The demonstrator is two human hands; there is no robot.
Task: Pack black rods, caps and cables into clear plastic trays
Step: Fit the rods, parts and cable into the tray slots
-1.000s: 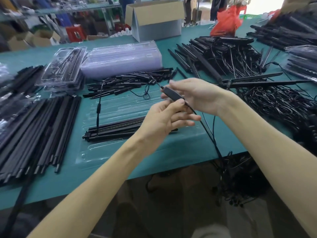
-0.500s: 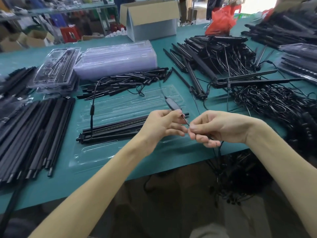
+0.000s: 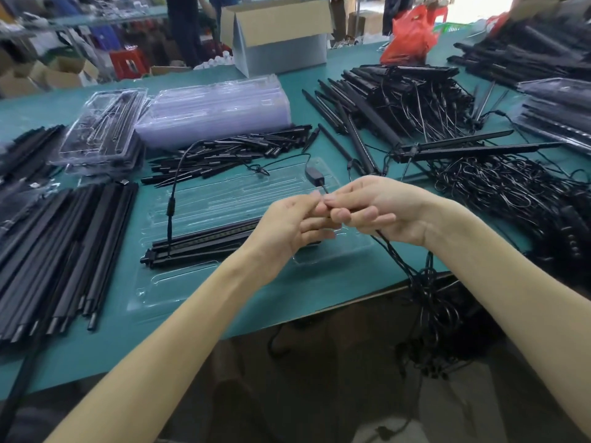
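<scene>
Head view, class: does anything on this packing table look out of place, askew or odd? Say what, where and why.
Yes: a tangled cable bundle hangs over the table's front edge below the right hand, dangling toward the floor instead of lying on the table or in the clear tray. Nothing looks broken.

Glossy plastic, matt black

Clear tray shines glossy; rods look matt black; table is smooth teal; box is cardboard.
</scene>
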